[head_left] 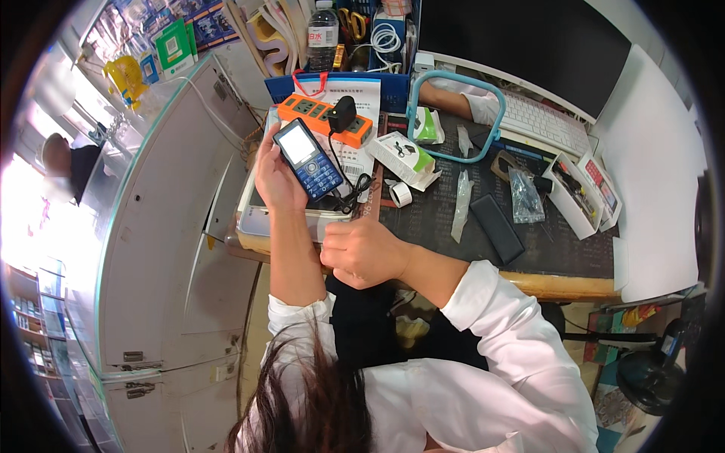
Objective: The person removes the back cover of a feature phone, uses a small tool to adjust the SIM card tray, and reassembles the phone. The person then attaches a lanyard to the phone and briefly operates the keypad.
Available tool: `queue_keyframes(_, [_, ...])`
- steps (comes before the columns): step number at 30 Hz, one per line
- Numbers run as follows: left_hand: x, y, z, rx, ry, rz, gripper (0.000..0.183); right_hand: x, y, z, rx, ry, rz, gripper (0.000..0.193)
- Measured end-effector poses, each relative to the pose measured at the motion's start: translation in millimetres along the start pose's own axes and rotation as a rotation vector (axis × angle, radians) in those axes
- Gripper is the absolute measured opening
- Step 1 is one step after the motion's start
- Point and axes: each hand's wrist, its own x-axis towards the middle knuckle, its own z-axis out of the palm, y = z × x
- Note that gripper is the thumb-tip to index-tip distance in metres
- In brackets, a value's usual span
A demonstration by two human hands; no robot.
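Note:
A dark blue keypad mobile phone [308, 159] with a lit white screen rests upright in my left hand [278, 177], its keys facing me. The thumb and fingers wrap round its sides. My right hand [362, 253] is curled into a fist near the table's front edge, apart from the phone, with nothing showing out of it. Beyond the phone lies an orange power strip [325, 119], into which a black charger [342, 115] is plugged. The charger's black cable [353, 198] lies coiled beside the phone.
A white-and-green box [404, 158], a white roll [400, 194] and a black case [497, 228] lie on the dark tabletop. Behind stand a teal frame [496, 136], with a sleeved forearm showing inside it, a keyboard [540, 124] and a monitor [529, 45]. An open white box [572, 196] is at right.

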Motion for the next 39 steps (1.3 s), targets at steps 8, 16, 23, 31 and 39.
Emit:
queue_keyframes(8, [-5, -1, 10, 0.284, 0.218, 0.309, 0.049, 0, 0, 2, -0.015, -0.029, 0.058, 0.012])
queue_keyframes(16, [-69, 21, 104, 0.535, -0.613, 0.636, 0.033, -4, 2, 9, 0.093, 0.056, -0.092, 0.01])
queue_keyframes(23, [-177, -54, 135, 1.057, -1.789, 0.686, 0.025, -2, 10, -12, 0.419, -0.409, 0.344, 0.012])
queue_keyframes(31, [-212, -77, 109, 1.152, -1.548, 0.957, 0.055, -7, 14, -9, 0.069, -0.417, 0.191, 0.012])
queue_keyframes(39, [-213, -82, 100, 1.156, -1.518, 0.949, 0.063, -7, 16, -8, 0.006, -0.496, 0.189, 0.008])
